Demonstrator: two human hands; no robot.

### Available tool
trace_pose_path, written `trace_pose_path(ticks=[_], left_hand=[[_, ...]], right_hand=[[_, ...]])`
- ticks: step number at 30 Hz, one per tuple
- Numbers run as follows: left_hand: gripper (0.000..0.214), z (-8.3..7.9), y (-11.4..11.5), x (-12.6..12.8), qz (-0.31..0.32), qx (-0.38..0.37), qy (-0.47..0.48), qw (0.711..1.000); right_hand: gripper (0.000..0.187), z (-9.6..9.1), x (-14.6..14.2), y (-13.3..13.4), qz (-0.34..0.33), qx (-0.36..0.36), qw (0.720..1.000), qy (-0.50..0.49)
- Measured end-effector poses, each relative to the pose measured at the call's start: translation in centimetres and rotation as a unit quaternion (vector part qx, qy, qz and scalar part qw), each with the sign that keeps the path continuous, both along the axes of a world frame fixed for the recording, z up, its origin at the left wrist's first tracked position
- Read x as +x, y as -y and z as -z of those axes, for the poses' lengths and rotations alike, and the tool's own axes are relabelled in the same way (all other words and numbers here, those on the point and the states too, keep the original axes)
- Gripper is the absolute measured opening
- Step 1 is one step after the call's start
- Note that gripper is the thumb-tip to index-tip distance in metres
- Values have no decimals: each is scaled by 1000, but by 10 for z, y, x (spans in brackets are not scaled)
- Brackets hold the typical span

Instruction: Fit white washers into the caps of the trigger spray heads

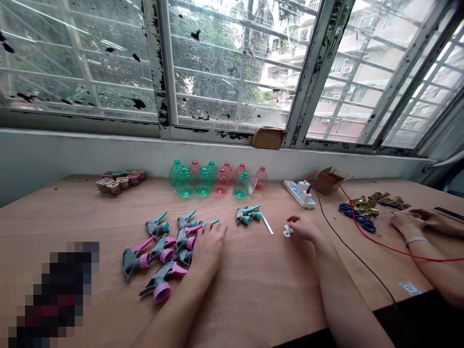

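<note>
Your left hand (208,246) lies flat, fingers loose, on the pile of spray triggers (163,251) toward the table's (253,290) front edge: grey bodies, pink or teal levers and collars. Along the back edge stand clear green and red bottles (213,180), seemingly empty. Your right hand (304,227), fingers curled, touches small white discs (288,231); whether it grips them, you cannot tell.

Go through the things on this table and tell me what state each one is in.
Left hand, flat on the spray heads.
Right hand, fingertips at the white pieces.
Spray heads, lying loose, unattached.
Bottles, standing in a cluster, no heads on.
Power strip, one plug in.
Box, open.
Co-worker's hands, by the gold parts.
</note>
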State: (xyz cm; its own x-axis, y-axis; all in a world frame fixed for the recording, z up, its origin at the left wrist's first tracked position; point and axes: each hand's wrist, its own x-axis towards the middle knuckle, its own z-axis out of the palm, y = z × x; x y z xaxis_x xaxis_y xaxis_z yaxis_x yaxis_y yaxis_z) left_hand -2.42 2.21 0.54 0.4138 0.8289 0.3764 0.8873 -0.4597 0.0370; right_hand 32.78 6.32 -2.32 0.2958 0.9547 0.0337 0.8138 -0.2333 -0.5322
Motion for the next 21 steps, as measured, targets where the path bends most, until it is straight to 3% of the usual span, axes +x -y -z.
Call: trace_pose_path(ticks=[4,8,13,18,21], left_hand=[[42,1,-2,-4,-49,-19,-49,997],[44,1,-4,-5,-55,-31,-50,997],[45,0,-6,-9,-40,-41,-47,997],[45,-1,-8,-11,-42,-57,-34,997],[46,0,-10,-11,-43,-27,-11,999]], right_hand=[[18,6,3,2,-31,-32,998,-36],[22,8,6,4,-53,-29,997,-55],[36,8,6,5,-24,-16,999,-43],[25,8,3,5,-14,-20,998,-52],[21,8,2,5,-20,-23,998,-53]])
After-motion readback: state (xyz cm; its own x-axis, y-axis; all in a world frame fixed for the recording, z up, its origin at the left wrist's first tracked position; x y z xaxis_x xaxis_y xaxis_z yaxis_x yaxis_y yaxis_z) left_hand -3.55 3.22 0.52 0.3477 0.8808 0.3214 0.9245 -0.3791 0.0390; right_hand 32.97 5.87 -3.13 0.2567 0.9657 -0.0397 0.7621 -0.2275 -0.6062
